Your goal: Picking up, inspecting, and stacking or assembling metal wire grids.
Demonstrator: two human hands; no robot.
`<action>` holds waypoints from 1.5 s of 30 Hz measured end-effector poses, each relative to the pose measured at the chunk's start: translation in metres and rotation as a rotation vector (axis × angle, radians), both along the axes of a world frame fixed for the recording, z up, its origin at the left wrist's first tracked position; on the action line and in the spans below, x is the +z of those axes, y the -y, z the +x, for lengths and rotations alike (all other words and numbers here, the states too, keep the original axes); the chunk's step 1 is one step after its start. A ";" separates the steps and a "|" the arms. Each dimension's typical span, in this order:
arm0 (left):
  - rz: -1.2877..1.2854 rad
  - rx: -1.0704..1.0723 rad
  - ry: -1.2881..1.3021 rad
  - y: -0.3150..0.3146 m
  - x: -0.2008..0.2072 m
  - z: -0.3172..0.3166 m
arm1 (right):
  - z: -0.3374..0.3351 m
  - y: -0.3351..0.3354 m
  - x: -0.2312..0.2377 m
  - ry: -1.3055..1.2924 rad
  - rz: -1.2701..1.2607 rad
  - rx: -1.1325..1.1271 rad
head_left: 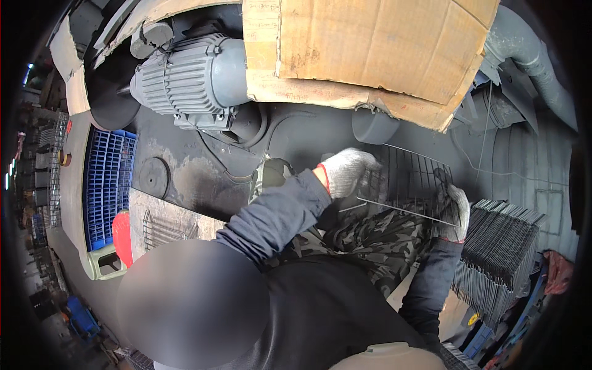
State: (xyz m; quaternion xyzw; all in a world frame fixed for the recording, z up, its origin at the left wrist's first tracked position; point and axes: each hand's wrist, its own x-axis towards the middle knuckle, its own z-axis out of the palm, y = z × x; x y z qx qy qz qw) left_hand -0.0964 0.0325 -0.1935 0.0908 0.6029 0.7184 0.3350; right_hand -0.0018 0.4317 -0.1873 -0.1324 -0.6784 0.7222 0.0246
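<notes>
A thin metal wire rack [416, 169] with parallel bars is held up in front of me over my camouflage-clad lap. My right hand [455, 213], in a whitish knit glove, is closed round its right end. At the rack's left end is my left hand [348, 172], in a similar glove with a red cuff; its fingers are smeared by motion, so their grip is unclear. Just right of my right hand stands a tall stack of wire racks [499, 246]. More wire pieces [163, 233] lie on a worn board [148, 206] at my left.
A grey electric motor [185, 77] sits at the far left, beside overhanging cardboard [370, 52]. Under the cardboard juts a grey rounded part [374, 127]. A blue plastic crate [111, 185] stands left, a grey duct [533, 58] at far right. Cables cross the dark surface.
</notes>
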 end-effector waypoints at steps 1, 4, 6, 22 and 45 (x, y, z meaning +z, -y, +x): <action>-0.082 -0.013 -0.356 0.005 -0.016 0.004 | -0.002 0.020 0.025 0.050 -0.410 -0.060; 0.014 0.032 -0.309 0.065 0.020 0.016 | -0.033 0.089 0.027 0.105 -0.414 0.091; 0.333 0.325 0.614 0.112 0.031 0.022 | -0.042 0.098 -0.084 -0.225 0.357 0.264; -0.268 0.702 -0.171 0.166 0.109 0.171 | 0.016 0.248 0.068 0.024 -0.191 0.517; -0.094 0.338 -0.059 0.013 0.032 0.063 | 0.017 0.130 0.023 0.215 -0.038 -0.064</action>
